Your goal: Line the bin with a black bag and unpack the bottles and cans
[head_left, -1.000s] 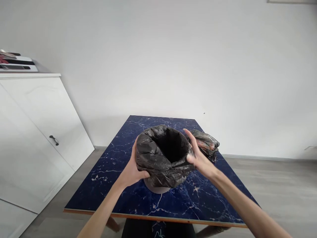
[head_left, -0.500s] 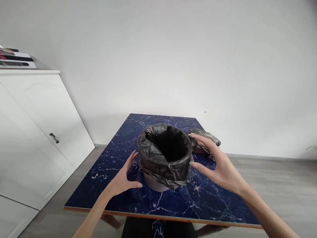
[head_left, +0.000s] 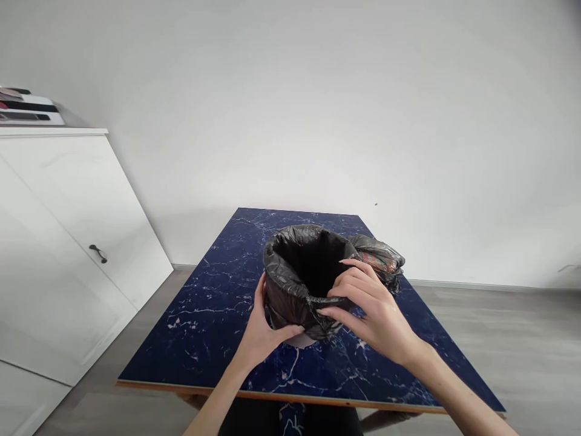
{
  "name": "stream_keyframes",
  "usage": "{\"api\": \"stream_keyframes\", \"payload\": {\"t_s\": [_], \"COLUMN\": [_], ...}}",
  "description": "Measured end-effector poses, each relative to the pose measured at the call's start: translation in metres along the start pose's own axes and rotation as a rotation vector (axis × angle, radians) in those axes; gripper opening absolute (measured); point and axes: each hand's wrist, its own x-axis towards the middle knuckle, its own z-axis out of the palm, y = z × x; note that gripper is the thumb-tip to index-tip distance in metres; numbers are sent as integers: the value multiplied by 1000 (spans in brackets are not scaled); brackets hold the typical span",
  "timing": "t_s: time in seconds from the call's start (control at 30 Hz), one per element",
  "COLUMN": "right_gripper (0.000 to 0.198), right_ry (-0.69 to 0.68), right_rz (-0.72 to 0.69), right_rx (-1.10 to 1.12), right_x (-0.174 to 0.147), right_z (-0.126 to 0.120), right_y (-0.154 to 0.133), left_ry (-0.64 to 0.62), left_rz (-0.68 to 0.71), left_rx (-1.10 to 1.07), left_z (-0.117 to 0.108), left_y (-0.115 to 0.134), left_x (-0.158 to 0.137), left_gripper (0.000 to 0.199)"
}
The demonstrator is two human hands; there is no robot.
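A black garbage bag (head_left: 290, 297) lines a round bin on the table, its edge folded down over the outside. Only a pale strip of the bin (head_left: 300, 341) shows below the plastic, and the inside is dark. My left hand (head_left: 261, 335) is wrapped around the bin's left side, thumb pressed against the front. At the right front of the rim, my right hand (head_left: 370, 304) grips the bag's edge, fingers over the inner side and thumb outside. Just behind that hand lies a second dark plastic bundle (head_left: 381, 257) with something reddish in it.
The blue marble-patterned table (head_left: 200, 315) has a wooden front edge. A white cabinet (head_left: 59, 242) with a dark handle stands at the left, with stacked items (head_left: 29, 109) on top. Behind the table rises a pale wall (head_left: 290, 121).
Both hands have closed in on the bin: the left now clasps its side, and the right has moved left onto the bag's rim. The bin has shifted slightly right.
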Motion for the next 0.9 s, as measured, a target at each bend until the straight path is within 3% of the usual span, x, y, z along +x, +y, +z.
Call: {"api": "stream_keyframes", "payload": {"t_s": [0.13, 0.23, 0.53, 0.73, 0.9], "right_gripper": [10, 9, 7, 8, 7], "right_ry": [-40, -86, -177, -109, -70], "right_rz": [23, 23, 44, 66, 107], "right_rx": [-17, -30, -144, -275, -280], "right_x": [-6, -14, -54, -77, -82], "right_z": [-13, -27, -80, -100, -100], "right_y": [-7, -13, -26, -20, -15], "left_ry": [-190, -249, -180, -134, -119], "left_rz": [-72, -65, 70, 136, 153], "left_rx": [224, 377, 655, 692, 713], "left_z": [-9, -17, -20, -17, -17], "left_y": [-26, -44, -69, -71, -71], "left_x": [-4, -12, -26, -25, -25], "left_gripper": [135, 130, 76, 62, 56]}}
